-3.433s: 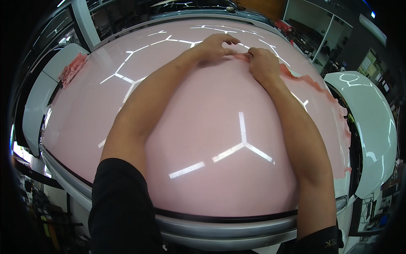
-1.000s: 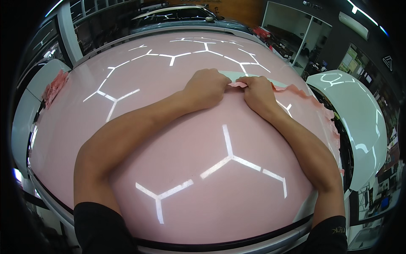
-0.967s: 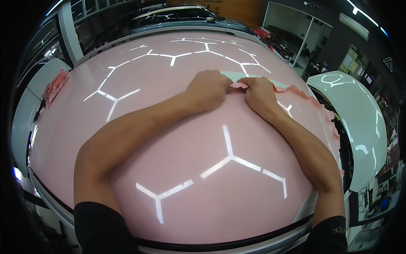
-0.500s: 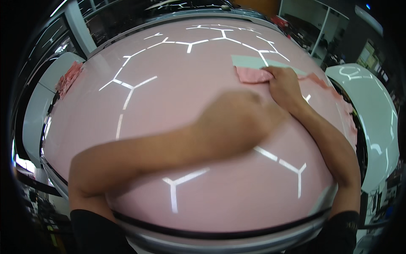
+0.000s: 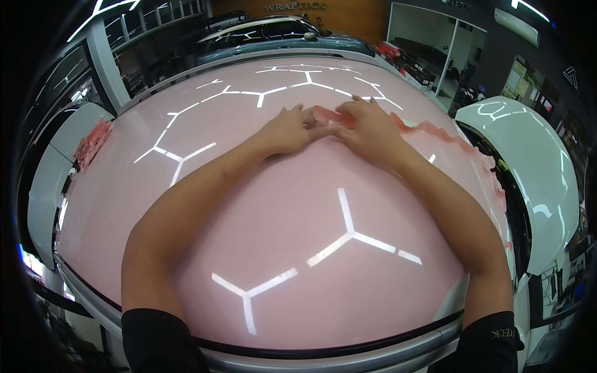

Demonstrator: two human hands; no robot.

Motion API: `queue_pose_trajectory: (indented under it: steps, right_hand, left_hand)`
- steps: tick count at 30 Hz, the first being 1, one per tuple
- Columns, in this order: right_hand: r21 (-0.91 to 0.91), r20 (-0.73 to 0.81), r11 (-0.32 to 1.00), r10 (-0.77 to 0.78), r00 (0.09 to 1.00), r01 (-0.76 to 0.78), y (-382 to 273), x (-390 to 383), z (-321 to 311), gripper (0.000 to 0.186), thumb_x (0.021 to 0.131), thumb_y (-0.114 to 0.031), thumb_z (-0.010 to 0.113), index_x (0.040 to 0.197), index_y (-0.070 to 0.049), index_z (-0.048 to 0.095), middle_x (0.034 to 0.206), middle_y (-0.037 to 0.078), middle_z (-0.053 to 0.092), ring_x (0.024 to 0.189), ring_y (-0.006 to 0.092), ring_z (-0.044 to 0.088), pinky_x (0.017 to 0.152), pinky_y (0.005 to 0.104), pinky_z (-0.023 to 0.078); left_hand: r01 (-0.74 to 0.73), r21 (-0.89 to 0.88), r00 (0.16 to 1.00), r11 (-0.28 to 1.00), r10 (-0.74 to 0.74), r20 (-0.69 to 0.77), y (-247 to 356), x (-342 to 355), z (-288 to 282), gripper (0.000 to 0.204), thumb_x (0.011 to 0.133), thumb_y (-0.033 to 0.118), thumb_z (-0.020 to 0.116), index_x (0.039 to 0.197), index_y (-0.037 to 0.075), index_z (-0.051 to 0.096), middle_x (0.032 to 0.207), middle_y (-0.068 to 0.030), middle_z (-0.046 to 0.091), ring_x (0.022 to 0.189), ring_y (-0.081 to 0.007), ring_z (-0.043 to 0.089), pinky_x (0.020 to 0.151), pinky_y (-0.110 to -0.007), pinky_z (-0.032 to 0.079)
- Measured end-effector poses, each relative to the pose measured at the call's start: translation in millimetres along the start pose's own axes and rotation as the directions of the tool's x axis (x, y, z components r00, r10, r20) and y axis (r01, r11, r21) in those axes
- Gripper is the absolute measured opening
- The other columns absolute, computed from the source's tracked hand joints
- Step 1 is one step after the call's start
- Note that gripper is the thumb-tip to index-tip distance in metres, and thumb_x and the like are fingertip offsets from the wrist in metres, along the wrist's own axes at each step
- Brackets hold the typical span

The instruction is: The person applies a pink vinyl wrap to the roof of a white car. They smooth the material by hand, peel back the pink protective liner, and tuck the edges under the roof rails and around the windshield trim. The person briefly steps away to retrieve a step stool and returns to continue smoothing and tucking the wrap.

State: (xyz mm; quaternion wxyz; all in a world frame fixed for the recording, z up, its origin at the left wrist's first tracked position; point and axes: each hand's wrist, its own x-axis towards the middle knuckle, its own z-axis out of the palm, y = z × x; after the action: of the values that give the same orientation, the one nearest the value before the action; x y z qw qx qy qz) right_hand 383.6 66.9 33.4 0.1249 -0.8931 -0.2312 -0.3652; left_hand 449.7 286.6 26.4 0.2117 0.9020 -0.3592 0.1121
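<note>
A glossy pink film (image 5: 249,205) covers most of the car's broad, curved panel. Toward the far right of the panel, a loose pink flap (image 5: 327,116) of that film is lifted between my hands. My left hand (image 5: 287,128) grips the left side of the flap, its fingers bent and its thumb stretched along the lower edge. On the other side my right hand (image 5: 371,130) pinches the flap, with one finger raised. The two thumbs meet or nearly meet below it. My right hand hides part of the film's edge.
Ragged film edge (image 5: 444,133) runs down the right side beside a raised white panel (image 5: 519,168). Crumpled pink film (image 5: 93,144) hangs at the left. A silver rail (image 5: 298,363) crosses the near edge. Another car (image 5: 273,38) stands beyond.
My left hand has swept from the middle of the panel up to the flap beside my right hand. My right hand has shifted slightly left, and the view has tilted up.
</note>
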Motion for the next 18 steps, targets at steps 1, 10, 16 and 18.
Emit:
queue_pose_trajectory:
  steps: [1, 10, 16, 18]
  right_hand:
    - [0.081, 0.118, 0.99, 0.102, 0.988, -0.112, -12, 7, -3, 0.044, 0.09, -0.036, 0.07, 0.12, -0.004, 0.073, 0.119, 0.019, 0.072, 0.114, 0.0373, 0.066, 0.1, 0.0433, 0.051]
    - [0.197, 0.273, 0.956, 0.16, 0.948, -0.218, -8, 45, 3, 0.047, 0.084, -0.037, 0.076, 0.115, -0.002, 0.075, 0.115, 0.021, 0.073, 0.106, 0.0364, 0.07, 0.096, 0.0406, 0.053]
    - [0.462, 0.044, 0.862, 0.212, 0.976, -0.208, -21, 8, 14, 0.019, 0.092, -0.011, 0.066, 0.101, 0.002, 0.076, 0.09, 0.022, 0.074, 0.083, 0.0334, 0.073, 0.079, 0.0391, 0.055]
    - [0.447, 0.021, 0.874, 0.202, 0.979, -0.19, -23, 2, 17, 0.019, 0.092, -0.01, 0.066, 0.101, 0.002, 0.076, 0.089, 0.022, 0.075, 0.081, 0.0336, 0.073, 0.078, 0.0386, 0.055]
  left_hand:
    - [0.019, -0.052, 0.999, 0.998, -0.017, 0.035, -2, 1, -1, 0.04, 0.096, 0.036, 0.071, 0.117, 0.003, 0.074, 0.119, -0.0239, 0.071, 0.124, -0.0396, 0.061, 0.105, -0.044, 0.047]
    - [-0.036, -0.184, 0.999, 0.982, 0.031, -0.026, -8, 10, 7, 0.024, 0.093, 0.021, 0.069, 0.108, 0.004, 0.078, 0.093, -0.0221, 0.075, 0.083, -0.0304, 0.073, 0.082, -0.041, 0.054]
    - [0.071, -0.281, 0.992, 0.957, -0.039, 0.12, 4, 17, -5, 0.027, 0.089, 0.022, 0.072, 0.112, 0.009, 0.079, 0.098, -0.0201, 0.077, 0.088, -0.0315, 0.073, 0.086, -0.039, 0.055]
    - [0.006, -0.246, 0.997, 0.969, 0.012, 0.072, 5, 14, 0, 0.03, 0.088, 0.021, 0.073, 0.115, 0.01, 0.078, 0.1, -0.02, 0.077, 0.091, -0.0313, 0.073, 0.087, -0.039, 0.055]
